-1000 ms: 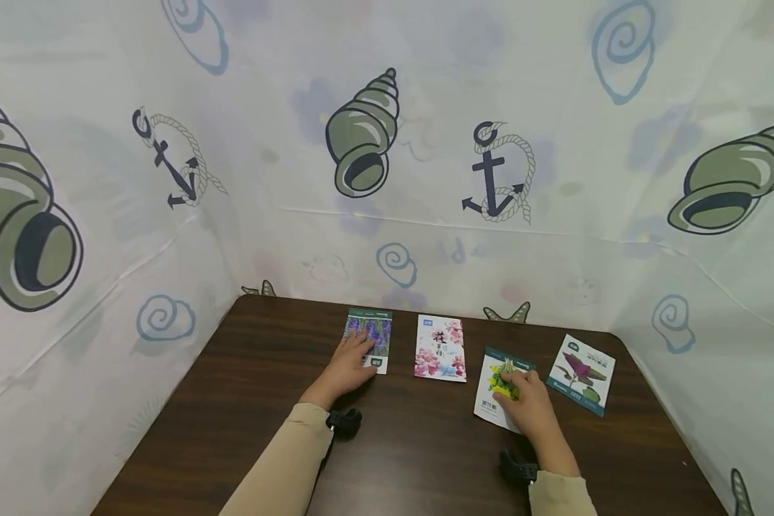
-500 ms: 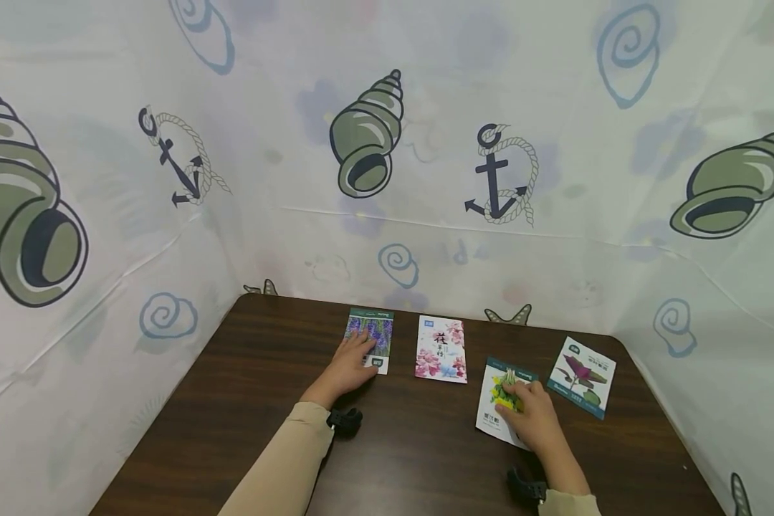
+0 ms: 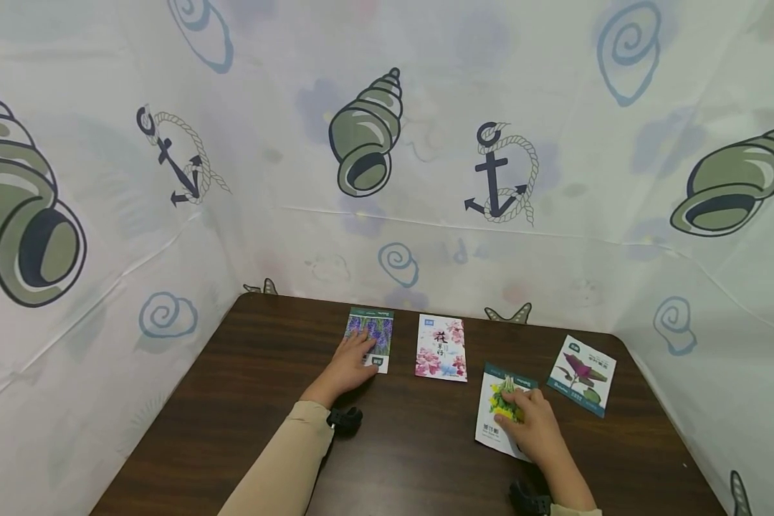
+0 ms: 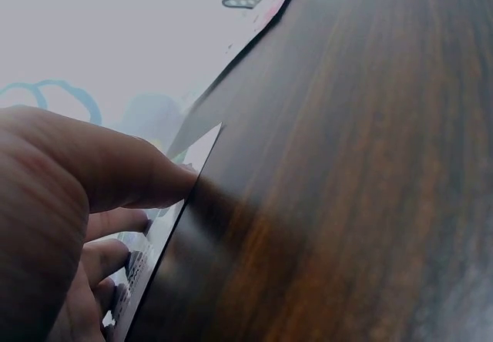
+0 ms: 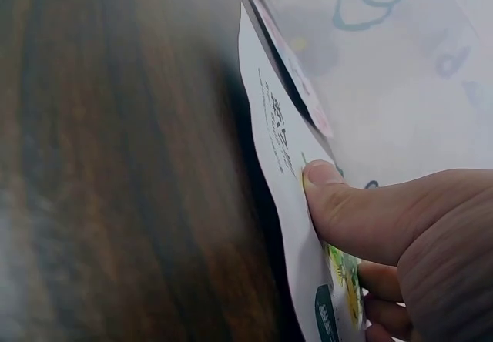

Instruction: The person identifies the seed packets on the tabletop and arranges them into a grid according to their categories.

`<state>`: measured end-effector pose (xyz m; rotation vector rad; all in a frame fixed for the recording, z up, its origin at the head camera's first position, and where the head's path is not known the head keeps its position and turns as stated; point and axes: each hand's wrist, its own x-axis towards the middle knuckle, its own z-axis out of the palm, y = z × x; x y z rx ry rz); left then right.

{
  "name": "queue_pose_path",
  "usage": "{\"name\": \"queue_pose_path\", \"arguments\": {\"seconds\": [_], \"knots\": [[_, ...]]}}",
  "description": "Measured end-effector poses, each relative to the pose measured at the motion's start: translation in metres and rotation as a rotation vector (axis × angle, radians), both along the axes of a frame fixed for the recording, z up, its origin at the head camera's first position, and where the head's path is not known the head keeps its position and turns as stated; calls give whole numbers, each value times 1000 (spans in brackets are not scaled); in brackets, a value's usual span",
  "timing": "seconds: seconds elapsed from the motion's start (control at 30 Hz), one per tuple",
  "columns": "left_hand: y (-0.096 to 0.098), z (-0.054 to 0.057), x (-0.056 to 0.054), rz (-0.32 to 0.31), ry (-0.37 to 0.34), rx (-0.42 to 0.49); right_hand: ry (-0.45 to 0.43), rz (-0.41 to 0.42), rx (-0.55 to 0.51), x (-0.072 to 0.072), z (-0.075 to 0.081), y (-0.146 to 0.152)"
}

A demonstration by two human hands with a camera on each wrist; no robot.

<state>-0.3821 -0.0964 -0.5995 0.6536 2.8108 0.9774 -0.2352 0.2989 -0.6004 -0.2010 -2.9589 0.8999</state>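
Note:
Four flat picture packets, like seed packets, lie on the dark wood table. My left hand (image 3: 348,364) rests with spread fingers on the packet with purple flower spikes (image 3: 380,331); in the left wrist view the thumb lies at its white edge (image 4: 202,148). On the yellow-flower packet (image 3: 492,432), my right hand (image 3: 540,428) presses thumb and fingertips against the printed face. Seen from the right wrist, that packet (image 5: 266,145) has a wavy edge with dark shadow beneath. Its lower right part is hidden under the hand.
Between the hands, farther back, lies a pink-blossom packet (image 3: 440,347). A packet with a purple plant (image 3: 583,375) lies askew at the right. White cloth walls (image 3: 438,265) with shell and anchor prints rise behind the table (image 3: 400,451) and on both sides.
My right hand has drawn the yellow-flower packet a little way toward me across the table. My left hand and the other packets have stayed in place.

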Motion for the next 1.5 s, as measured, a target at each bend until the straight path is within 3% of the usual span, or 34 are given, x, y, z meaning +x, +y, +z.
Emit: {"name": "queue_pose_path", "arguments": {"seconds": [0.43,0.83,1.5], "knots": [[-1,-3,-2,-2,1,2,21,46,38,9,7,-11],[-2,-7,-2,2,-1,11,32,80,48,12,4,-25],[-1,-5,-2,4,-1,24,2,116,36,18,8,-53]]}}
